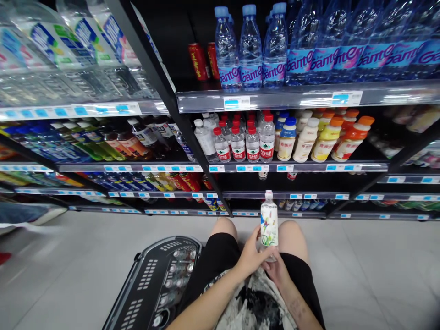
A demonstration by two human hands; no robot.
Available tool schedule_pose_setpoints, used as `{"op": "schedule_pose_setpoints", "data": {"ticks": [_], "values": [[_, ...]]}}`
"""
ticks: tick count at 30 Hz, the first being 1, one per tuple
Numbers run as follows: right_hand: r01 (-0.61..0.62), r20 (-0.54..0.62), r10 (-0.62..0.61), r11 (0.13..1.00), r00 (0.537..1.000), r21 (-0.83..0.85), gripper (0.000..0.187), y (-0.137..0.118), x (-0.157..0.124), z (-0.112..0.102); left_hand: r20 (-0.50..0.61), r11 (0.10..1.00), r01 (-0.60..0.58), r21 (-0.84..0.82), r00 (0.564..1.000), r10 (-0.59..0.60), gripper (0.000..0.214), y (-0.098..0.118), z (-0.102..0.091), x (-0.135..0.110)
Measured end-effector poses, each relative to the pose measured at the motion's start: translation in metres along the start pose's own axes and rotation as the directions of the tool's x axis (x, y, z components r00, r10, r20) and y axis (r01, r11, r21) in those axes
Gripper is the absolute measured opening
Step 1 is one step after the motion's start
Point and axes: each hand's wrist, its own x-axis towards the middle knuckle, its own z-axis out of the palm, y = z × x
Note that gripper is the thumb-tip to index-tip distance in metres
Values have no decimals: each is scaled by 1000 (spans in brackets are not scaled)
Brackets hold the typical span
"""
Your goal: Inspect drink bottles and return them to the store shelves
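While the person squats by the shelves (302, 96), the left hand (252, 256) and right hand (277, 270) wrap fingers around 1 small bottle (268, 222), held upright.

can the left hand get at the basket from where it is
Probably yes. The left hand grips the white bottle together with the right hand, but the basket sits just to its left with its top open and nothing between.

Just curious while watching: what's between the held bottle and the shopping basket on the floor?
In the head view, the person's left knee and black shorts lie between the white floral bottle and the basket.
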Motion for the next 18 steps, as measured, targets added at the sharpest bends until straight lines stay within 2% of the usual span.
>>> {"op": "schedule_pose_setpoints", "data": {"ticks": [2, 4, 7, 9, 11, 13, 15, 18], "values": [[133, -99, -141, 988, 985, -76, 47, 2, 1, -3, -10, 999, 7, -36, 1000, -8, 81, -11, -1, 2], [195, -127, -217, 966, 968, -168, 47, 5, 1, -4, -3, 995, 43, -92, 999, -44, 82, -20, -2, 4], [222, -73, -251, 934, 965, -279, 42, 6, 0, -2, 2, 983, 78, -167, 997, -79, 81, -27, -7, 4], [200, -53, -223, 941, 973, -274, 43, 4, -1, 1, -2, 980, 92, -175, 996, -94, 82, -29, -12, 3], [118, -28, -125, 975, 992, -187, 45, 0, -3, 4, -18, 979, 97, -179, 995, -102, 86, -30, -16, 1], [-34, 65, 39, 996, 997, -86, 53, -2, -6, 5, -3, 974, 71, -216, 997, -73, 90, -29, -20, -2], [-213, 213, 208, 977, 955, 4, 68, -2, -10, 4, 53, 961, 43, -271, 998, -30, 91, -29, -20, -6], [-409, 396, 337, 905, 854, 113, 76, 3, -12, 0, 122, 948, 62, -312, 992, -24, 90, -25, -17, -13]]}}
